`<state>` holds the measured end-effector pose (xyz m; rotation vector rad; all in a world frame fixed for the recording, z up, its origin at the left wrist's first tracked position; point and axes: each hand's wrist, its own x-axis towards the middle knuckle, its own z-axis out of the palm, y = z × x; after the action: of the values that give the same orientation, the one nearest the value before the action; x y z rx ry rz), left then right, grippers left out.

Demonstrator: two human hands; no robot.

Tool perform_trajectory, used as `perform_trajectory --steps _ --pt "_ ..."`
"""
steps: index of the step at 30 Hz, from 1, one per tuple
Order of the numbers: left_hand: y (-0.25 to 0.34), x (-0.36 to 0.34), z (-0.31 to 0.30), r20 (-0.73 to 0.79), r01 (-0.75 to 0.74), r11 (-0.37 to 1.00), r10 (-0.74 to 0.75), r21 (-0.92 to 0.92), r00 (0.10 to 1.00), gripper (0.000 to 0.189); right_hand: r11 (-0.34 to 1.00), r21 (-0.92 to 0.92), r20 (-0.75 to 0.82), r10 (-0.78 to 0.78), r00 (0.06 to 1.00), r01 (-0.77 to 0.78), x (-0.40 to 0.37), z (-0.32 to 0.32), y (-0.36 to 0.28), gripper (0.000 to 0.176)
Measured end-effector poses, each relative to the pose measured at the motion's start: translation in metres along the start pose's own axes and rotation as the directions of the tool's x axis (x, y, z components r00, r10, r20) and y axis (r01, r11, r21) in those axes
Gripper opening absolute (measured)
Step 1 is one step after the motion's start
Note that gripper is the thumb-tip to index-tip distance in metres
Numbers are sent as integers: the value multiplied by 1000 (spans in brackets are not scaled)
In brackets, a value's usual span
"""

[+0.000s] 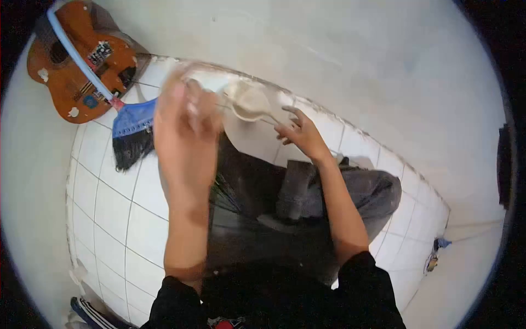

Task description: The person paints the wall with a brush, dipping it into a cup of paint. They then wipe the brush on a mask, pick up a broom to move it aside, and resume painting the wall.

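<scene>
A cream-coloured round cup or scoop [249,103] is at the upper middle, its open side facing the camera. From its lower right a thin handle [269,117] runs to my right hand [301,134], whose thumb and a finger close on the handle's end while the index finger stretches out. My left hand [190,109] is raised on the cup's left, smeared by motion. A thin line shows between that hand and the cup; what the left fingers hold, if anything, is unclear.
My legs in dark trousers [361,189] are folded on the white tiled floor [109,192]. An orange guitar [74,66] leans at the upper left, with a blue broom [134,118] in front. A striped shoe [90,312] lies lower left, and walls border the floor.
</scene>
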<state>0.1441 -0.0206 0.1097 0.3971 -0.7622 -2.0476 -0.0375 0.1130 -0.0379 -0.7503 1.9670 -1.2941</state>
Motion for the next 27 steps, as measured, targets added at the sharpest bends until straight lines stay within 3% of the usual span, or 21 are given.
perform_trajectory --steps 1,4,6,7,8,9,10,12,16,18,19,21,22,24,26,27 --pt "0 34 -25 36 -76 994 79 -78 996 23 999 34 11 14 1000 -15 -1 1 -8 60" --pt "-6 102 -80 -95 -172 973 159 -152 983 22 985 170 -23 -23 999 26 -2 7 -24 51" --pt "-26 127 -111 -208 -294 953 273 -76 939 20 910 404 -23 106 994 -88 4 4 -28 46" --pt "-36 133 -126 -213 -292 953 269 -84 939 20 822 568 -39 82 996 -45 8 11 -29 37" --pt "-46 137 -135 -308 -151 988 140 -14 941 19 827 561 -48 88 995 -46 13 17 -30 37" --pt "-56 138 -143 -407 9 999 8 42 913 18 745 667 -86 63 994 11 15 23 -29 33" --pt "-60 139 -140 -408 25 999 -10 33 913 18 647 759 -128 40 991 72 16 30 -27 29" --pt "-59 146 -135 -304 43 999 -33 26 952 20 688 715 -185 17 983 123 23 39 -25 22" --pt "-60 147 -132 -277 74 994 -50 76 960 16 759 635 -281 52 958 145 18 46 -21 25" --pt "-59 150 -135 -232 -43 992 69 118 970 15 605 769 -321 84 943 208 21 41 -22 22" --pt "-56 149 -128 -224 -51 991 78 124 971 15 597 772 -322 76 944 215 23 38 -17 22" --pt "-49 136 -109 -139 -286 900 346 329 928 10 325 929 -235 142 962 179 24 29 -4 24" --pt "-49 131 -107 -120 -294 898 348 326 930 10 316 928 -248 132 960 196 22 27 -5 24" --pt "-57 122 -108 -3 -296 812 344 503 939 10 108 989 -126 209 970 105 19 24 -11 28" --pt "-65 122 -105 -16 -257 852 296 455 955 10 103 987 -144 214 966 125 17 20 -12 31" --pt "-66 123 -106 -92 -159 898 215 411 972 10 34 993 -113 105 988 110 15 18 -7 31"
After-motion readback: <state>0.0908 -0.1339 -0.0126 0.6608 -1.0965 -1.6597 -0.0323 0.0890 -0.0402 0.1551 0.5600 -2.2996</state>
